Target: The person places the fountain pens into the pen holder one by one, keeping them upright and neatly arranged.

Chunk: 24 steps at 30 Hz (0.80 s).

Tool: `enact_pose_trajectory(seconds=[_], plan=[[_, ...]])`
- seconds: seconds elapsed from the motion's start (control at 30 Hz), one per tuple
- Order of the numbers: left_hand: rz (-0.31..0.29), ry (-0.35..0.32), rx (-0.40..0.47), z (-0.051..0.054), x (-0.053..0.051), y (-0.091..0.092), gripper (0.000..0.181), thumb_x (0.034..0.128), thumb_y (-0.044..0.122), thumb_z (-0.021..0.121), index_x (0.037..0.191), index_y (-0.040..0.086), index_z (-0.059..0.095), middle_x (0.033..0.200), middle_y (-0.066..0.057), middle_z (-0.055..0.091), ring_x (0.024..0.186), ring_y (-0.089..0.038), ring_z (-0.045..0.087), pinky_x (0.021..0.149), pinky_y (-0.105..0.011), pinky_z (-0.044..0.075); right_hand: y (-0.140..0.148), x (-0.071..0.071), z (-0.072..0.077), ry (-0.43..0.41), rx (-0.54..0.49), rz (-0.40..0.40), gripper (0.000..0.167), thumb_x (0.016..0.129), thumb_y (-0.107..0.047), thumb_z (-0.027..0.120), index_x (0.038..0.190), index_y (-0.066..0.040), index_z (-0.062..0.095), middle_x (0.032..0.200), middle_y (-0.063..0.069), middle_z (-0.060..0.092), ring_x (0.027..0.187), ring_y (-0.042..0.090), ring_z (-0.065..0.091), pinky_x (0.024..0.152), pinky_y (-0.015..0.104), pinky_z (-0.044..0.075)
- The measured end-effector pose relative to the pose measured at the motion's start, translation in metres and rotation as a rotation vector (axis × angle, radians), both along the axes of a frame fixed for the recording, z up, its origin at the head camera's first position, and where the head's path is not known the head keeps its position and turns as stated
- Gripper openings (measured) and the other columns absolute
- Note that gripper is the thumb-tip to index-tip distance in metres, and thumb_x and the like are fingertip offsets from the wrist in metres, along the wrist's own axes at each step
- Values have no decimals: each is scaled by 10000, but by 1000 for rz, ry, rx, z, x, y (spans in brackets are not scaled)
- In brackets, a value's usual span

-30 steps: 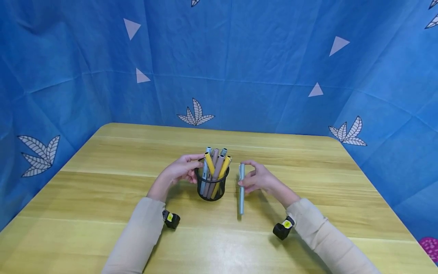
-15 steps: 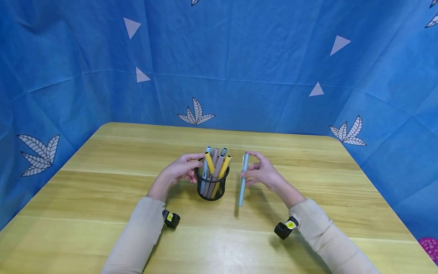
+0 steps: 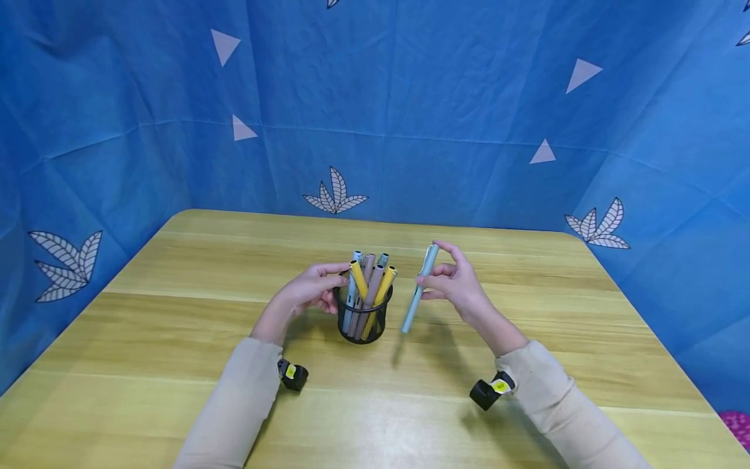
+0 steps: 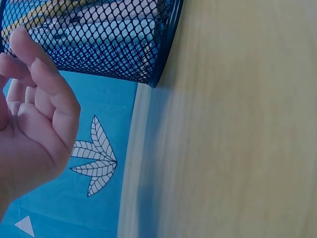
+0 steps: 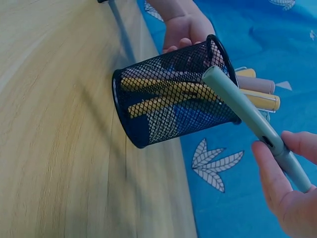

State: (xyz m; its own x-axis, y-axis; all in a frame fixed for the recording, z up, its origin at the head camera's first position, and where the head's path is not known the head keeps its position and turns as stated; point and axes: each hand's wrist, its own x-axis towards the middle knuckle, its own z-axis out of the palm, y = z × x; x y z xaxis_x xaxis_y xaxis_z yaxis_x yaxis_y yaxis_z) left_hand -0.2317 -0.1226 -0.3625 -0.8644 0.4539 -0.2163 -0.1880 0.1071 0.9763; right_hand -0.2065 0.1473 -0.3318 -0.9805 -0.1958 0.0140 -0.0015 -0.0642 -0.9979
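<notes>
A black mesh pen holder stands upright on the table, with several yellow, mauve and light blue pens leaning in it. My left hand grips its rim from the left, thumb and forefinger at the top edge; in the left wrist view the other fingers are bent beside the mesh. To the right of the holder, my right hand pinches a pale blue-green capped pen between thumb and fingers. That pen is tilted, its lower end off the table and leaning toward the holder, apart from it.
The wooden table reaches back to a blue cloth backdrop printed with leaves and triangles. Small black cameras sit on both wrists. A pink patch shows at the far right edge.
My right hand has lifted the pale blue-green pen up and away from me, and its lower end has swung left toward the holder. The left hand and holder have stayed put.
</notes>
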Motion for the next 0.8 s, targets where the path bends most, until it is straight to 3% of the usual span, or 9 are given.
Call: enact_pose_trajectory(seconds=[0.8], plan=[[-10,7,9,2,1,0,531,874,119,507,1377,71,343,451,2,463,419,-132,534,452,-238,463,-21,8,19,218,-143,-136,713,761,152,581,1339,-109,255,763,59,559,677,146,617,630,371,536]])
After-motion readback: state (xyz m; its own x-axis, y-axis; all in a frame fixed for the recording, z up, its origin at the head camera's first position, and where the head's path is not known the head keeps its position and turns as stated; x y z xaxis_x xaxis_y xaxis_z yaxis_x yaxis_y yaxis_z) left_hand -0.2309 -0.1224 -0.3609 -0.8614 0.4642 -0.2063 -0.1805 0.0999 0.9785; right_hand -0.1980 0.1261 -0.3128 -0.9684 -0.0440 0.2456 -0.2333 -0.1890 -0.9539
